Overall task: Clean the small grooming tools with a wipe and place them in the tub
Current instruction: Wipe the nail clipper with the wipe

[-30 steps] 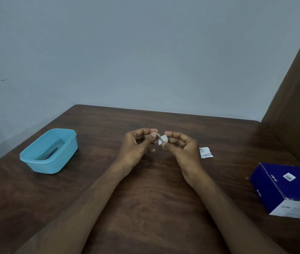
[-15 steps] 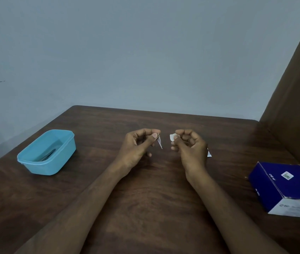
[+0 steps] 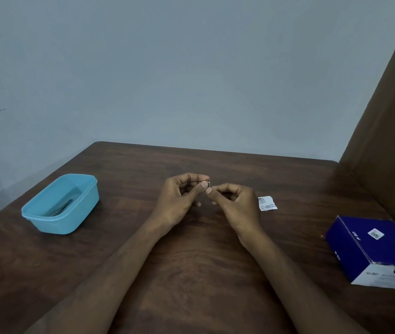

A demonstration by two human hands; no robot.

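Dark wooden table (image 3: pixel 191 273) against grey wall. Centre: left hand (image 3: pixel 179 201) and right hand (image 3: pixel 235 203), fingertips meeting, both pinching a small metal tool (image 3: pixel 208 183). Blue tub (image 3: pixel 80 213) at 9 o'clock, holding dark tools; sachet (image 3: pixel 267 203) and blue box (image 3: pixel 372 251) at 3 o'clock.

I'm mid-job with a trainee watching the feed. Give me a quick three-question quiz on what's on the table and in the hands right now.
1. True or false: the blue tub already holds a dark tool.
2. The torn white packet lies: A) inside the tub, B) on the table beside the right hand, C) on top of the dark blue box.
3. Where is the small metal tool being cleaned?

Key
1. True; something dark and slim lies on its floor.
2. B.
3. Between the fingertips of the left hand and right hand, raised over the middle of the table. The wipe itself is hidden.
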